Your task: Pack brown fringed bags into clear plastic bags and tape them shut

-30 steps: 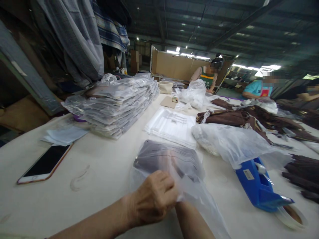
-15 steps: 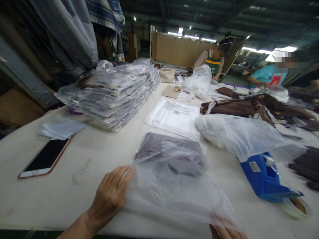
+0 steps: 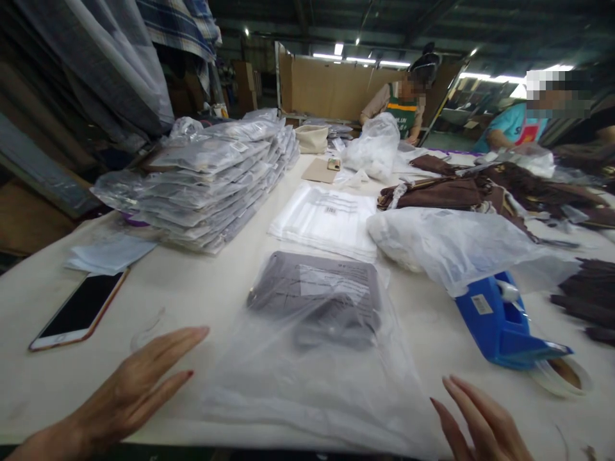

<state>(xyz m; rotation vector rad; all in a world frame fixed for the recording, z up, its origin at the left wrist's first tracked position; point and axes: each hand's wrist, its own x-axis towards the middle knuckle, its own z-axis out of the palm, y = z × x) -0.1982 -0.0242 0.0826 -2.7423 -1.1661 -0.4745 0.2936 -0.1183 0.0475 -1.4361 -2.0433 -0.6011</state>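
In front of me a clear plastic bag (image 3: pixel 307 384) lies flat on the white table, its wide end toward me. Inside its far half is a folded grey-brown fabric item (image 3: pixel 273 275), seen through the film with a printed patch on top. My left hand (image 3: pixel 144 378) hovers to the left of the bag, fingers stretched out, holding nothing. On the bag's right side, near the table's front edge, my right hand (image 3: pixel 480 416) has its fingers apart, also with nothing in it. Neither hand seems to touch the plastic.
A tall stack of bagged items (image 3: pixel 216 186) stands left, near a phone (image 3: pixel 79 307) and papers (image 3: pixel 113 253). Flat clear bags (image 3: pixel 327 221) lie beyond. A blue tape dispenser (image 3: pixel 500 326), tape roll (image 3: pixel 562 376) and brown fabric pieces (image 3: pixel 446 192) are right. Two people work at the back.
Both hands have let go of the plastic bag and moved outward, the left hand to the left and the right hand to the right. The bag now lies flatter on the table.
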